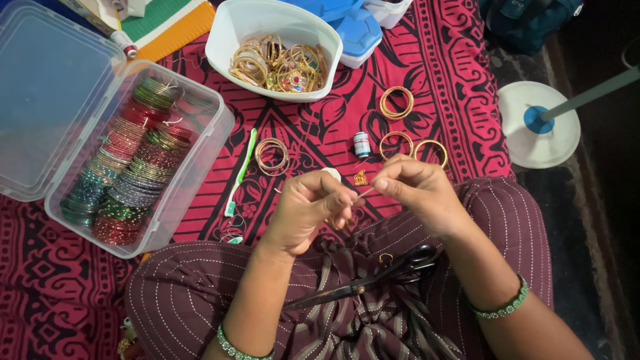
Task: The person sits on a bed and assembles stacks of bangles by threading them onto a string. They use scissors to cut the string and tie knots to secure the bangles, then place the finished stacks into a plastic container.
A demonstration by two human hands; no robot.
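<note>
- Hands meet above the lap: the left hand [308, 208] and the right hand [415, 189] are both pinched on a thin thread or needle [365, 193] that runs between the fingertips; it is too fine to say which. The grip of each hand is clenched around this small thing, close to the eyes, probably because it needs fine control.
- Black scissors [373, 272] lie on the lap, within easy reach, blades pointing to the person's left.
- A small thread spool [361, 144] and a little gold ornament [361, 178] rest on the red patterned cloth [460, 100], just in front of the hands.
- Loose gold bangles [396, 102] lie beyond, and a white bowl [230, 27] holds more.
- A clear plastic box [200, 177] on the left keeps coloured bangle stacks sorted.
- Nothing blocks the hands; a green-and-white toothbrush [240, 172] lies between box and hands.
</note>
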